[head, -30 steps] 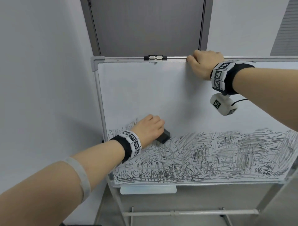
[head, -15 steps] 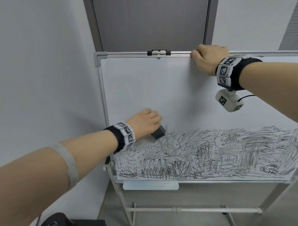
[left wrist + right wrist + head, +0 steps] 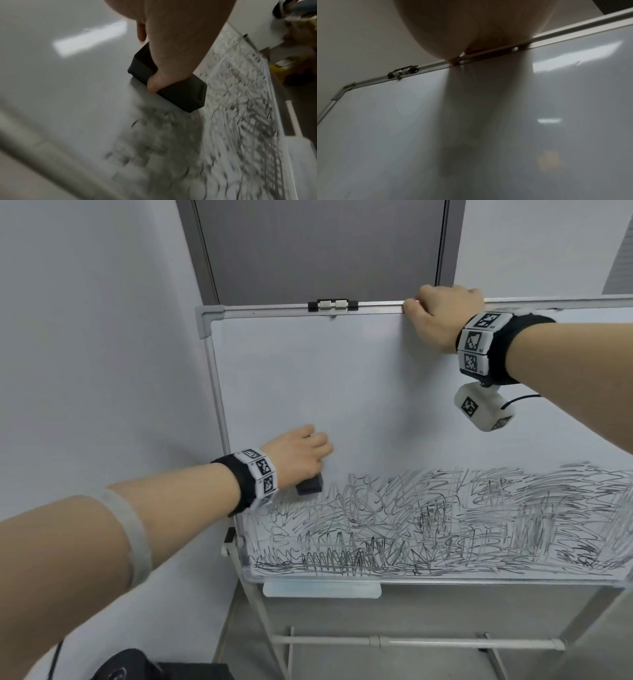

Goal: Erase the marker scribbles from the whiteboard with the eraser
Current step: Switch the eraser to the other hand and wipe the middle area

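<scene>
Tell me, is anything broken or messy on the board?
Nothing looks broken. The only mess is the black scribbles across the bottom of the whiteboard, which the left hand is wiping with the eraser. The right hand grips the top edge.

Pale walls; grey door behind.

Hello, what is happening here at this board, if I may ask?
A person is wiping a white, metal-framed whiteboard clean. Their left hand grips a black rectangular eraser against the board's left side, at the upper edge of the dense black marker scribbles. Their right hand grips the board's top frame. The upper board is clean; a wide band of scribbles across the lower part remains.
</scene>
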### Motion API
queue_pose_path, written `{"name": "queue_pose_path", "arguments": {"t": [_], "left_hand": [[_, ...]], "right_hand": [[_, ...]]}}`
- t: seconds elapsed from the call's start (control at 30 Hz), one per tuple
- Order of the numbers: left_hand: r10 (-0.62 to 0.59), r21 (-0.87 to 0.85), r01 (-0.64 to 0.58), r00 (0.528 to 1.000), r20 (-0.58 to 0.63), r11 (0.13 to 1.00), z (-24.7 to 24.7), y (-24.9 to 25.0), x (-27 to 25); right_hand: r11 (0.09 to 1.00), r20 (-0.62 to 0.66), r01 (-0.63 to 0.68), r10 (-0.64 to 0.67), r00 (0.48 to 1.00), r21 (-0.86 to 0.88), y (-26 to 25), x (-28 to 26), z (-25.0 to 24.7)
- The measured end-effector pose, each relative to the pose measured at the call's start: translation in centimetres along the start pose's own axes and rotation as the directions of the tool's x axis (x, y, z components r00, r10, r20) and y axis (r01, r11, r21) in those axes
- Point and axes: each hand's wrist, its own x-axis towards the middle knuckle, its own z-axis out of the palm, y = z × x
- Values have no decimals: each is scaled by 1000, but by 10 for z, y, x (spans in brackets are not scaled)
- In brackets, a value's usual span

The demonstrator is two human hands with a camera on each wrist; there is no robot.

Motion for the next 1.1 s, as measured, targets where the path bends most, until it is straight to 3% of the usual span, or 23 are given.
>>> {"name": "queue_pose_path", "arguments": {"t": [0.17, 0.27, 0.5, 0.83, 0.97, 1.1], "left_hand": [[-64, 74, 62, 997, 32, 995, 20, -25, -77], [-75, 96, 71, 996, 41, 993, 27, -34, -94], [-4, 70, 2, 999, 35, 998, 25, -31, -71], [11, 43, -10, 1000, -16, 999, -15, -19, 17], [-34, 14, 34, 999, 10, 999, -15, -20, -1], [-58, 28, 56, 995, 81, 998, 3, -24, -53]], "right_hand": [[999, -18, -25, 25, 1000, 37, -5, 5, 4], [998, -31, -30, 32, 999, 54, -5, 5, 6], [999, -17, -26, 27, 999, 33, 3, 3, 3], [998, -39, -23, 25, 999, 55, 1, -1, 1], [998, -38, -11, 14, 999, 70, -5, -3, 1], [997, -31, -8, 10, 999, 75, -7, -3, -1]]}}
